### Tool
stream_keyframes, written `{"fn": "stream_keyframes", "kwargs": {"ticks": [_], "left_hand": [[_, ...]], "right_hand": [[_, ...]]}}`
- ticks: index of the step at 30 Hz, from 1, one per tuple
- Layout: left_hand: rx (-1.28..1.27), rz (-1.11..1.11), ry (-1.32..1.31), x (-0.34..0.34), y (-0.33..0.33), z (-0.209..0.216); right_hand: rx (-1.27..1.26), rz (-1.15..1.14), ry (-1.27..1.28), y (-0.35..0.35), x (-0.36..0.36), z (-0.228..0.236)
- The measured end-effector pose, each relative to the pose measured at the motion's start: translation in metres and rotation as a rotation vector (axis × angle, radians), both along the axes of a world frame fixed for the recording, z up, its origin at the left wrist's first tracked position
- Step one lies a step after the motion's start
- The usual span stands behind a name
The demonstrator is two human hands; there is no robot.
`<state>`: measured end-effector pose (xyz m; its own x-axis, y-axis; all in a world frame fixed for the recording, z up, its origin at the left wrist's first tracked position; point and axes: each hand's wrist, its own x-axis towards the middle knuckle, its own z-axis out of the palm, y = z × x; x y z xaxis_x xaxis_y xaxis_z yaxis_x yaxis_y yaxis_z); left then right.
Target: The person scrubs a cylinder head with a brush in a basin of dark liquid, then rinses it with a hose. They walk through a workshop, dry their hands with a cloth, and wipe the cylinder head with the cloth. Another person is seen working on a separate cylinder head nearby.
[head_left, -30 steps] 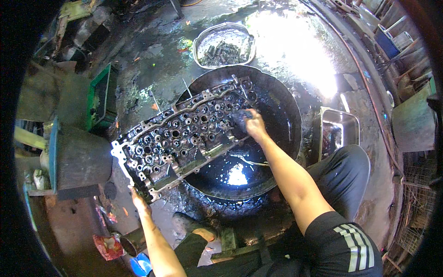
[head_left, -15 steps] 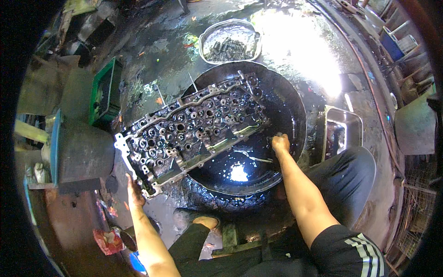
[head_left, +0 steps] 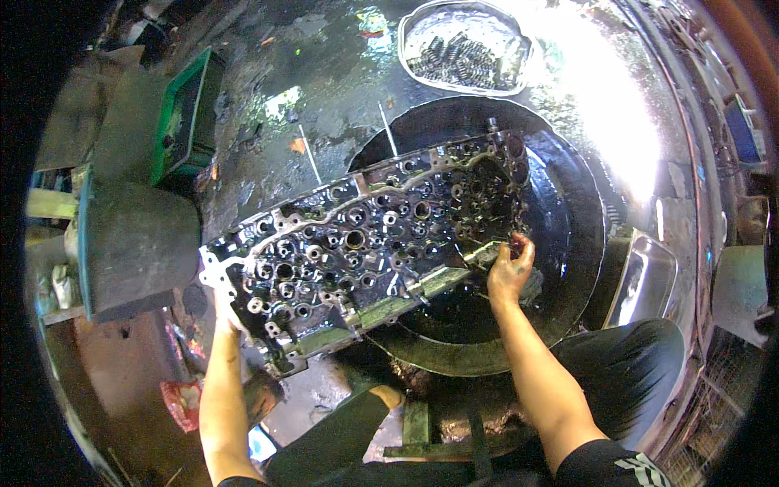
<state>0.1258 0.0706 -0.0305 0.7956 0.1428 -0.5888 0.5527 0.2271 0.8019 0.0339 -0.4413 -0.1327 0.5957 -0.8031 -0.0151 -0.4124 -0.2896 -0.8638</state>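
So on the far left there's a green crate point(head_left: 208, 101) on the floor, then the left hand point(head_left: 225, 310) up against the left end of this big metal engine head point(head_left: 389, 219). Its fingers go out of sight at that end, so I can't tell how tight the grip is. The head slants up to the right across the left edge of a round black basin point(head_left: 454, 359), left end well outside it, right end over the inside. A light pan point(head_left: 495, 23) of dark springs point(head_left: 458, 65) sits just past the basin's top edge. The right hand point(head_left: 508, 280) is at the head's lower right corner, thumb and fingers curled; can't tell if they're actually pinching it. Shiny metal tray point(head_left: 649, 280) beyond the basin's right edge.
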Motion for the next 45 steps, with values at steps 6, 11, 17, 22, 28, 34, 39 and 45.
{"fn": "stream_keyframes", "kwargs": {"ticks": [6,11,17,22,28,34,39,45], "left_hand": [[0.02,-0.024,0.112,0.004,-0.007,0.016],[0.084,-0.089,0.087,-0.008,-0.016,0.029],[0.159,0.284,0.402,-0.02,0.004,0.014],[-0.03,0.12,0.228,-0.017,0.014,0.007],[-0.094,0.187,0.381,-0.006,0.008,0.001],[-0.11,0.38,0.379,-0.01,0.001,-0.022],[-0.018,0.181,0.26,-0.026,0.027,-0.061],[-0.201,0.318,0.49,-0.057,-0.008,-0.003]], "right_hand": [[0.314,0.016,0.043,0.01,-0.01,0.101],[0.503,0.23,0.197,0.024,-0.027,0.199],[0.501,0.48,0.375,0.065,-0.037,0.236],[0.582,0.749,0.327,0.179,-0.013,0.254],[0.418,0.844,0.387,0.298,0.022,0.271],[0.396,0.862,0.584,0.348,0.029,0.252],[0.406,0.792,0.541,0.366,0.028,0.233],[0.159,0.941,0.48,0.355,0.003,0.243]]}}
